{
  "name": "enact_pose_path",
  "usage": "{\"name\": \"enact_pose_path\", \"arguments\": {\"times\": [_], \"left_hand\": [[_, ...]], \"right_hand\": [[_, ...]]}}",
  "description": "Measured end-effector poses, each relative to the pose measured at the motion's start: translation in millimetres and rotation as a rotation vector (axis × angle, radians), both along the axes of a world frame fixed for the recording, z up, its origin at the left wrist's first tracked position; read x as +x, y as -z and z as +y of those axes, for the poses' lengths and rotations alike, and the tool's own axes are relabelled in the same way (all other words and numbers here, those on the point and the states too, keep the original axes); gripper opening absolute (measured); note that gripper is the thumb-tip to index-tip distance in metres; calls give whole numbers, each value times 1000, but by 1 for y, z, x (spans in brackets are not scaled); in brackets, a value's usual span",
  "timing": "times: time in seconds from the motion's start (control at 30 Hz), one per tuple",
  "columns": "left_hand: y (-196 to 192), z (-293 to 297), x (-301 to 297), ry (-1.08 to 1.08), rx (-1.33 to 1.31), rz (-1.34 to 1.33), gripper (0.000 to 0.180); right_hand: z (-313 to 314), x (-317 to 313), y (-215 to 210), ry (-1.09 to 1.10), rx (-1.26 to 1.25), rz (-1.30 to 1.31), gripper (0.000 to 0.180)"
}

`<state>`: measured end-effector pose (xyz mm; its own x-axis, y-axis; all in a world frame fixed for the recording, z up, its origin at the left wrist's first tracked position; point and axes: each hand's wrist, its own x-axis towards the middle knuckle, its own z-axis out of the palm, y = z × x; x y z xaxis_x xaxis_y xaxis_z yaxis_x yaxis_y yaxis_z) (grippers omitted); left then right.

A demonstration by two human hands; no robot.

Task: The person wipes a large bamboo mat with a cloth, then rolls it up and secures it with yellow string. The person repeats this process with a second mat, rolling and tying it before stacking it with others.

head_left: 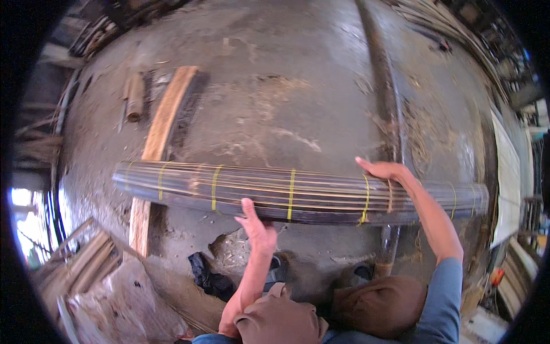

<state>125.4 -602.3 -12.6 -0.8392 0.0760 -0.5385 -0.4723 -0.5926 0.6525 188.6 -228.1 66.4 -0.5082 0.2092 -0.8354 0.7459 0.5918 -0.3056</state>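
Note:
Crosswise in front of me lies a long dark roll [252, 200], tapering toward its ends. Thin pale strips run along its length, and yellow bands are tied round it at intervals. My left hand [260, 234] is at the roll's near side, left of the middle, thumb and a finger stretched apart. My right hand [385, 170] is at the far side, right of the middle, with its arm crossing over the roll. One digit stretches out to the left; the other fingers are mostly hidden. Neither hand visibly grips anything.
A wooden plank [172, 109] passes under the roll's left part, and a dark pole [389, 92] under its right part. Short round pieces [135, 97] lie at the far left. Dark cloth [209, 278] and a pale sheet [120, 304] lie nearby at the lower left.

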Motion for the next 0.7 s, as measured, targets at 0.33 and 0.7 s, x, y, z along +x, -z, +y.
{"name": "enact_pose_path", "arguments": {"times": [0.33,0.7], "left_hand": [[-22,-1,-10,142,-107,-59,91],[-70,-30,-58,533,-287,-513,118]], "right_hand": [[-41,115,-92,-321,741,961,71],[-29,115,-34,-213,554,967,59]]}}
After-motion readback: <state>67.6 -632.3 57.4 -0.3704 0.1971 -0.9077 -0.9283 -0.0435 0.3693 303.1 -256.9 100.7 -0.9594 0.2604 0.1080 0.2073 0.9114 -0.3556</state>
